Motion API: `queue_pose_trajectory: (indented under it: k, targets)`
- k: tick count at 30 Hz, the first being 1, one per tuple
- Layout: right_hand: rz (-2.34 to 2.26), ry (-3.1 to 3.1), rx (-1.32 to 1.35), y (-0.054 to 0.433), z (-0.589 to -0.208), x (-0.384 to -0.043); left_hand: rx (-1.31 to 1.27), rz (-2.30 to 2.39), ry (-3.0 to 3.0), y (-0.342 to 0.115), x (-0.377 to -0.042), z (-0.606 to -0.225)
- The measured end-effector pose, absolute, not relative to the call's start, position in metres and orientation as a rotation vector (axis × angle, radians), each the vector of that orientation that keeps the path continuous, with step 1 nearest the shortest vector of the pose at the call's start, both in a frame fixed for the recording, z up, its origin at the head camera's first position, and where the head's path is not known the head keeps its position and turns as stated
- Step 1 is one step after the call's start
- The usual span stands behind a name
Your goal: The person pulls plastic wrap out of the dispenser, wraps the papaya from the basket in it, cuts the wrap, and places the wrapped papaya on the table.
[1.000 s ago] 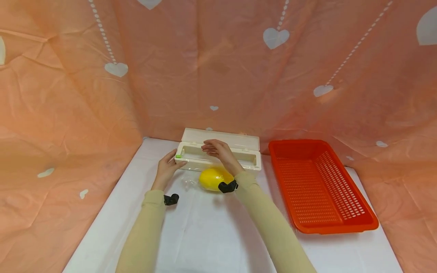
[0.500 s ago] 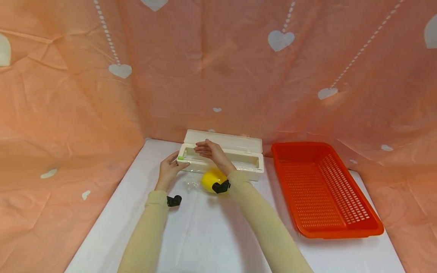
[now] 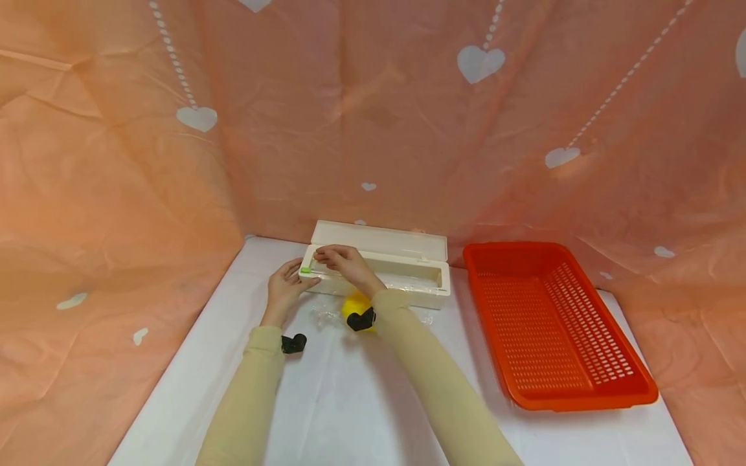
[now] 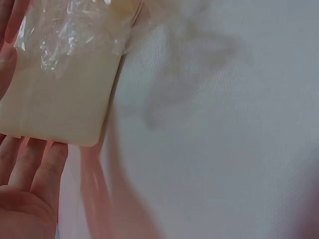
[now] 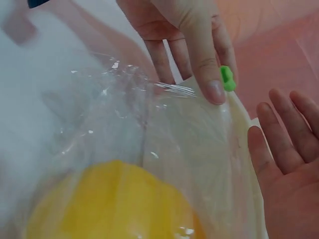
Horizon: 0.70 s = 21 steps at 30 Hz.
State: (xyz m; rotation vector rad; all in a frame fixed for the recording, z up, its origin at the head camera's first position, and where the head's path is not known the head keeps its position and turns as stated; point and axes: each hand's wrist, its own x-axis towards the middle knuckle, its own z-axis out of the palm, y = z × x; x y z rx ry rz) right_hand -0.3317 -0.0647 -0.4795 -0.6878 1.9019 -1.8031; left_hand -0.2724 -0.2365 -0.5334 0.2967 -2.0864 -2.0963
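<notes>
A long cream-white cling film dispenser [image 3: 408, 294] lies at the back of the table, its lid [image 3: 379, 239] raised. My left hand [image 3: 282, 291] grips its left end, thumb on the front face and fingers round the end. Beside that thumb sits a small green slider [image 5: 227, 78]. My right hand [image 3: 350, 265] is over the dispenser's left half, fingers fairly straight, holding nothing; contact cannot be made out. Before the dispenser lies a rounded yellow fruit-like thing [image 5: 114, 204], under clear crinkled film [image 5: 99, 99] and partly hidden by the right wrist in the head view.
An orange-red slotted plastic basket [image 3: 559, 404] stands on the right of the white-covered table [image 3: 338, 414]. Orange curtain cloth [image 3: 408, 142] with white hearts hangs behind the table and at both sides. Black wrist cameras [image 3: 294, 343] stick out below the hands.
My right hand has moved left along the dispenser, from near its middle to near its left end. The left hand keeps its grip, and more film shows at the dispenser's front right.
</notes>
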Motion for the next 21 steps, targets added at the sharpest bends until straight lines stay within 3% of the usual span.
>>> queue_pose_trajectory:
  k: [14, 21]
  targets:
    - [-1.741, 1.904, -0.817, -0.066, -0.458, -0.319, 0.301, -2.131, -2.038, -0.24, -0.272, -0.535]
    - [-1.726, 1.96, -0.811, -0.071, -0.479, -0.326, 0.292, -2.128, -2.042, -0.239, -0.274, -0.536]
